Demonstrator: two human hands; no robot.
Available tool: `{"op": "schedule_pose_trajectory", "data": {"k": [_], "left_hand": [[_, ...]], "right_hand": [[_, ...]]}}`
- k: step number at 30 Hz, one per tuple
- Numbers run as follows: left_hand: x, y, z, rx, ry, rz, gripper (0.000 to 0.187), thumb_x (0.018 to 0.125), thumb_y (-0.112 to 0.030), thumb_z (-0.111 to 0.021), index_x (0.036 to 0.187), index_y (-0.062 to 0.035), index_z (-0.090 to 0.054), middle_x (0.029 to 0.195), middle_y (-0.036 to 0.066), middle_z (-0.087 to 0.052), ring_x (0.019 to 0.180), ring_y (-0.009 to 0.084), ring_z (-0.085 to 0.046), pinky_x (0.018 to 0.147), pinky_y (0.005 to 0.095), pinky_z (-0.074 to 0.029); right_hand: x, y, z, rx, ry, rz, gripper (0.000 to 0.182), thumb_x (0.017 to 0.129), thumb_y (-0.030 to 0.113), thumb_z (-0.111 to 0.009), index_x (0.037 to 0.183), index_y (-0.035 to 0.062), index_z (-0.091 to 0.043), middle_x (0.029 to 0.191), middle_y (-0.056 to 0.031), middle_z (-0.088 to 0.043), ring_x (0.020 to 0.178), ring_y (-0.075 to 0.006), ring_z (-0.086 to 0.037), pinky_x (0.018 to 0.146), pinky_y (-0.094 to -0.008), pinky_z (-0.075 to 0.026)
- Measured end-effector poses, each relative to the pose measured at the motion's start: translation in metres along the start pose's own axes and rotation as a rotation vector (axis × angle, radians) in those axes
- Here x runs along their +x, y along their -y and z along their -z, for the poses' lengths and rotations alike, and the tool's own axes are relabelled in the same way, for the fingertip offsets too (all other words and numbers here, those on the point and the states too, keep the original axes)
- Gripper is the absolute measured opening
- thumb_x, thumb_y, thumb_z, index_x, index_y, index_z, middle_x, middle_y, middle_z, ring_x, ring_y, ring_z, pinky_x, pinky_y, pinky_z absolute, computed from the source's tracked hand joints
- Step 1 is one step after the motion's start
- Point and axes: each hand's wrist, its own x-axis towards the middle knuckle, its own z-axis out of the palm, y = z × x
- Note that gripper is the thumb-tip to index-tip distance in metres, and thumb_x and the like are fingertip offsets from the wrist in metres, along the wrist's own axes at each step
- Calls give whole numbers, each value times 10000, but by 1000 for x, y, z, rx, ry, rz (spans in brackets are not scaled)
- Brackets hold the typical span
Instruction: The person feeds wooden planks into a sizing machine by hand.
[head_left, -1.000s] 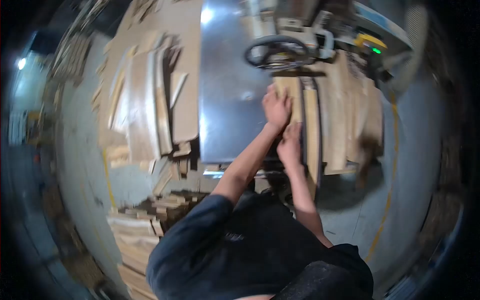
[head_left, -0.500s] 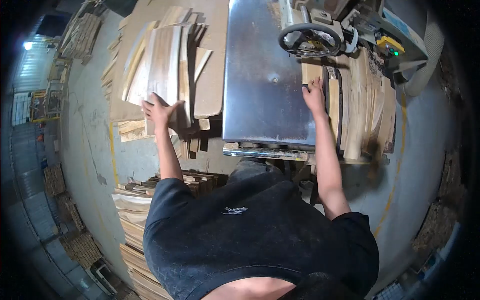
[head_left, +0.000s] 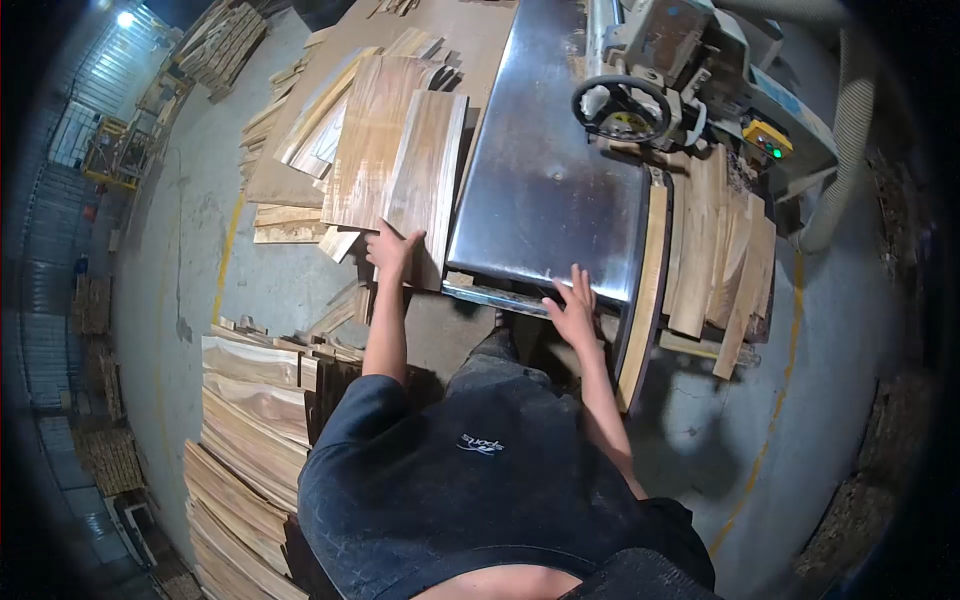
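Our left hand (head_left: 391, 252), the nearer, meets the near end of a wooden board (head_left: 430, 160) running lengthwise away from us beside the metal table (head_left: 540, 215)'s left edge; its hold we cannot tell. Our empty right hand (head_left: 574, 312) splays at the table's near edge.

The flat brown wooden boards (head_left: 375, 150), upper left, looked grainy; the grey rectangular metal counter (head_left: 550, 195) gleamed smoothly; the black cloth shirt (head_left: 490, 495) was matt.

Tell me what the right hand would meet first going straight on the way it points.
The right hand would likely meet the metal tabletop first, at its near edge; depth is unclear, so it might pass just above.
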Motion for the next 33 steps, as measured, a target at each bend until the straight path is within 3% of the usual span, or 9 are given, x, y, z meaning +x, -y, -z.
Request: {"op": "schedule_pose_trajectory", "data": {"k": [3,7,9,11,13,16,22,27,33], "left_hand": [[43,48,-14,-313,200,-257,662,650,-528,-837,985,8,-641,743,143,-666,724,320,-660,685,381,-522],[-44,-36,68,-268,215,-669,438,737,-379,-807,756,23,-634,642,182,-618,604,287,-643,589,425,-490],[-124,-71,69,-327,10,-710,425,789,-417,-750,753,-3,-660,675,196,-641,636,343,-657,578,419,-499],[-194,-98,90,-337,336,-619,446,806,-453,-721,797,-8,-695,676,198,-646,685,360,-660,693,425,-514],[-205,-78,28,-419,247,-749,463,825,-479,-699,929,-28,-723,866,220,-683,912,390,-652,858,450,-481],[-231,-55,-42,-117,54,-678,734,844,-617,-605,1392,-134,-527,1497,363,-252,1394,522,-226,1093,607,-255],[-269,-102,-64,-232,72,-935,806,760,-603,-701,1359,-88,-538,1474,331,-339,1367,502,-318,1078,570,-308],[-260,-168,-89,-332,127,-943,808,736,-613,-720,1325,-83,-565,1504,293,-320,1382,460,-324,1091,540,-312],[-201,-237,-118,-413,119,-874,770,696,-555,-768,1286,-89,-603,1505,267,-334,1372,467,-325,1093,521,-315]], "right_hand": [[-35,10,-7,226,18,-20,493,864,298,-718,1285,63,-616,1513,-228,-363,1440,-376,-274,1156,-438,-264],[-52,57,0,616,176,-14,608,916,399,-659,1326,-33,-537,1477,-220,-423,1384,-316,-399,1105,-385,-350],[-56,77,-6,972,379,-290,556,958,361,-620,1366,-2,-512,1367,-120,-543,1238,-211,-513,1010,-322,-413],[-59,96,7,1123,265,-293,561,969,380,-599,1369,-2,-506,1225,-58,-597,1082,-155,-554,903,-288,-442],[-65,87,34,672,347,-533,408,965,286,-608,1233,-19,-572,1049,-32,-638,902,-144,-618,746,-279,-520],[-105,13,-13,1428,217,-685,242,948,217,-635,1123,50,-621,918,-24,-657,829,-130,-647,698,-277,-562],[-144,-23,-8,1788,156,-950,157,920,239,-684,1014,126,-629,856,-6,-665,875,-167,-667,773,-276,-572],[-115,-37,-2,1922,-294,-925,219,926,270,-676,1018,81,-612,936,-67,-693,896,-200,-670,816,-282,-562],[-25,-59,13,1288,-2,-1001,538,992,584,-399,840,93,-558,686,-78,-636,495,-196,-599,421,-254,-425]]}}
